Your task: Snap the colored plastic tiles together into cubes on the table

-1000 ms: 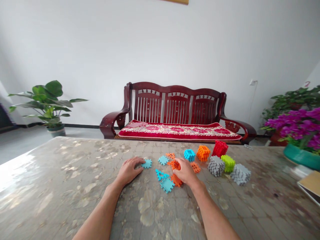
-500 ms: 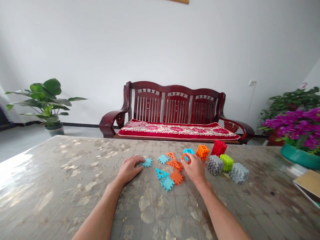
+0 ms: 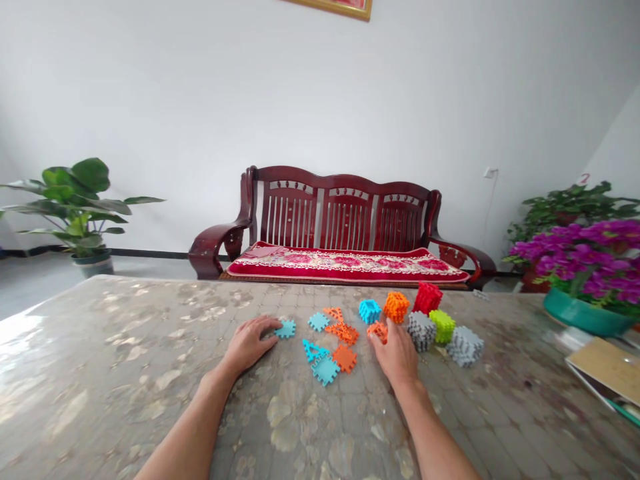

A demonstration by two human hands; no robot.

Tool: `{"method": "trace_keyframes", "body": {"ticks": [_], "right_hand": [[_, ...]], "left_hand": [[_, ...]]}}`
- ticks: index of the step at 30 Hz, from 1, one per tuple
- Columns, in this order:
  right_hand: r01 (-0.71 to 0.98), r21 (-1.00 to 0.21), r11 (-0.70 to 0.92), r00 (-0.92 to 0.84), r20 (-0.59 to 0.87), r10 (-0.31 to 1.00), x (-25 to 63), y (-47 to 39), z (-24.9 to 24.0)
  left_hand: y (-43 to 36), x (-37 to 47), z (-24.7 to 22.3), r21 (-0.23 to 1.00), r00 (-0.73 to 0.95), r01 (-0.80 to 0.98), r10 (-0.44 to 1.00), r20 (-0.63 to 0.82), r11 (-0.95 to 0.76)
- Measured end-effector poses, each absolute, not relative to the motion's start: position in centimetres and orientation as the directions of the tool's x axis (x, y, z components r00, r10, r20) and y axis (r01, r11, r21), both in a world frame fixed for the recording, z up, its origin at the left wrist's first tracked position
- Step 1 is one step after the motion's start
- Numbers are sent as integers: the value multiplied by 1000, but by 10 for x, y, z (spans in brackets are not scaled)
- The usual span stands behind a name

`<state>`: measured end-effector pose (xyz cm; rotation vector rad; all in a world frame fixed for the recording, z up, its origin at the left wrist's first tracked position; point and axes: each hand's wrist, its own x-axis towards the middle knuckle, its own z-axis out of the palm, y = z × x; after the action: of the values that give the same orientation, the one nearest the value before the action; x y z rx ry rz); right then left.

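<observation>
My left hand rests on the table, its thumb and fingers at the edge of a flat blue interlocking tile. With its thumb and fingers around an orange interlocking piece, my right hand is low over the table and partly covers it. Between my hands lie another blue square tile, an orange triangular frame, a small heap of orange pieces, a blue triangular frame, an orange square tile and a larger-looking blue square tile.
Stacks stand beyond and right of my right hand: blue, orange, red, green and two grey. A teal flower pot and notebook are at the right. A wooden bench stands behind the table.
My right hand has moved toward me and down from beside the blue stack, with the orange piece now lower. The blue stack is more exposed. My left hand stays by its tile; the view has shifted slightly.
</observation>
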<state>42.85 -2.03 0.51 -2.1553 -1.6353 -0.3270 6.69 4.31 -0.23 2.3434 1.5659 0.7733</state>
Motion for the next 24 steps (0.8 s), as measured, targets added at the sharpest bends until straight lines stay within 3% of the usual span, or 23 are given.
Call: {"method": "trace_keyframes", "body": {"ticks": [11,24], "right_hand": [[960,-232,-157,244,419,875,429,-33,10],[977,-105,-183,209,381,900,424,-38,11]], "left_hand": [[45,66,-4,465,289,785,906,308,-409],[45,66,-5,467,280,792,914,293,-392]]}}
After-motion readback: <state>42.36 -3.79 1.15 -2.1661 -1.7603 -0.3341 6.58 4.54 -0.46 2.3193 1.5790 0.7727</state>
